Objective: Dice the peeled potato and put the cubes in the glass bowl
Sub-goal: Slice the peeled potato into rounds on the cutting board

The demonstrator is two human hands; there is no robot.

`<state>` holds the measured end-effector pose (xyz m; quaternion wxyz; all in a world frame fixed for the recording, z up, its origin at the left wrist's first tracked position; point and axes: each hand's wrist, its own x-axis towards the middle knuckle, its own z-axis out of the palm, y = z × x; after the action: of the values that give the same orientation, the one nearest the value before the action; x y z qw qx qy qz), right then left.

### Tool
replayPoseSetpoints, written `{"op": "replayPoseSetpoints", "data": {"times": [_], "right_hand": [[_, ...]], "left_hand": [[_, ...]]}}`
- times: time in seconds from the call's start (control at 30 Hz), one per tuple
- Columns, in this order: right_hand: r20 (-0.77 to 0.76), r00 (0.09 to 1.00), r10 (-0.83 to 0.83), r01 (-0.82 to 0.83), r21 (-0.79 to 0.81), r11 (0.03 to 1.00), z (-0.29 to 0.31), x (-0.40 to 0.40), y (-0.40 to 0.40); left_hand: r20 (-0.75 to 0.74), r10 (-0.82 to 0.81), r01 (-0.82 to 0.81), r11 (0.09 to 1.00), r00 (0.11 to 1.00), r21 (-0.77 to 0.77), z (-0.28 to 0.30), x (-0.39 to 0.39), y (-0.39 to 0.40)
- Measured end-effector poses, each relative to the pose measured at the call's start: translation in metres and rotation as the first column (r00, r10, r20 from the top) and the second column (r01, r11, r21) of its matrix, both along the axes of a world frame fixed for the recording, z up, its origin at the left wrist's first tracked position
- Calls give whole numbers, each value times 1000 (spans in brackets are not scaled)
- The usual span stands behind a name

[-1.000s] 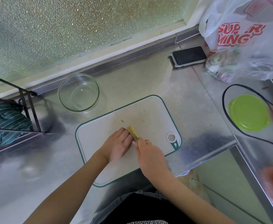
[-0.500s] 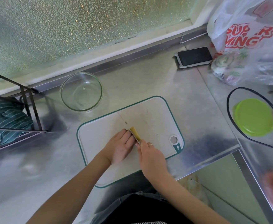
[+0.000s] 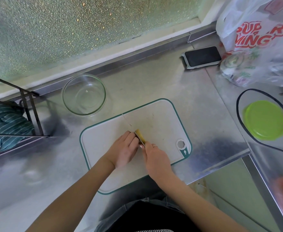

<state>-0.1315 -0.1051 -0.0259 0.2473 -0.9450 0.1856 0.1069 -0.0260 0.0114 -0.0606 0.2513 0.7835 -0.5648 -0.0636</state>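
Potato (image 3: 140, 135) lies on cutting board (image 3: 162, 124) between both hands, long axis running away from body. Left hand (image 3: 123, 150) pins it; right hand (image 3: 155, 155) clamps knife (image 3: 126, 120). Glass bowl (image 3: 84, 94) beyond left hand.

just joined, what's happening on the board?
A person is cutting a potato on the cutting board. The left hand steadies the potato; the right hand grips a knife whose thin blade runs through the potato toward the board's far edge. Only a small yellow bit of potato shows between the hands. The glass bowl behind the board holds no cubes yet.
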Motion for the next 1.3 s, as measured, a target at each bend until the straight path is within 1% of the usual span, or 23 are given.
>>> {"op": "replayPoseSetpoints", "data": {"times": [0.1,0.17,0.2,0.27,0.3,0.33,0.43,0.53,0.6,0.67,0.7,0.83,0.9,0.93,1.0,1.07,1.17,1.2,1.23,1.27,1.3], "right_hand": [[85,996,-10,16,-68,998,-6,0,0],[80,997,-13,17,-53,998,-10,-1,0],[83,997,-5,11,-81,997,-8,1,0],[28,999,25,-22,-105,994,-7,2,-1],[-32,999,43,-45,-89,995,-6,3,-2],[-55,997,52,-56,-59,997,-5,3,-3],[-12,997,78,-78,-49,996,-4,6,-7],[-34,994,100,-101,-37,994,-5,4,-7],[3,996,92,-91,-72,993,-7,2,-9],[-26,994,107,-108,-54,993,0,6,-11],[-77,989,125,-127,-32,991,1,7,-12],[-94,987,127,-137,-101,985,7,11,-17],[-36,992,122,-126,-151,980,6,9,-18],[-37,992,119,-123,-145,982,5,8,-17],[-135,979,155,-164,-53,985,8,10,-14],[-128,978,165,-166,-1,986,3,10,-18],[-106,989,105,-97,78,992,1,17,-25],[-52,995,82,-79,47,996,-1,18,-28],[6,996,87,-87,-30,996,-2,17,-31],[8,993,114,-113,-97,989,-2,15,-32],[-62,988,142,-148,-98,984,4,13,-31]], "left_hand": [[-11,35,-35,999,999,-1,0,0,0],[-15,40,-40,999,999,6,-1,0,0],[-17,40,-39,999,999,12,-1,0,0],[-23,36,-36,999,999,7,1,1,-1],[-24,34,-34,999,999,-4,2,2,-1],[-23,34,-34,999,999,-11,3,2,-2],[-16,47,-47,999,999,0,4,2,-2],[-16,56,-55,998,998,9,1,0,-1],[-12,62,-61,998,998,21,2,-1,0],[-18,72,-71,997,997,30,3,0,0],[-23,72,-72,997,997,30,4,2,-1],[-33,59,-59,998,998,19,9,5,-1],[-30,83,-82,996,996,37,9,3,0],[-31,101,-99,994,994,47,8,1,0],[-36,132,-130,990,991,50,7,-1,2],[-33,141,-139,989,990,41,7,-1,0],[-41,124,-123,992,991,27,9,1,-6],[-43,127,-126,992,991,30,9,0,-9],[-44,136,-135,990,990,34,10,-1,-11],[-46,147,-146,989,988,31,10,-1,-11],[-52,151,-150,988,987,20,10,-1,-9]]}}
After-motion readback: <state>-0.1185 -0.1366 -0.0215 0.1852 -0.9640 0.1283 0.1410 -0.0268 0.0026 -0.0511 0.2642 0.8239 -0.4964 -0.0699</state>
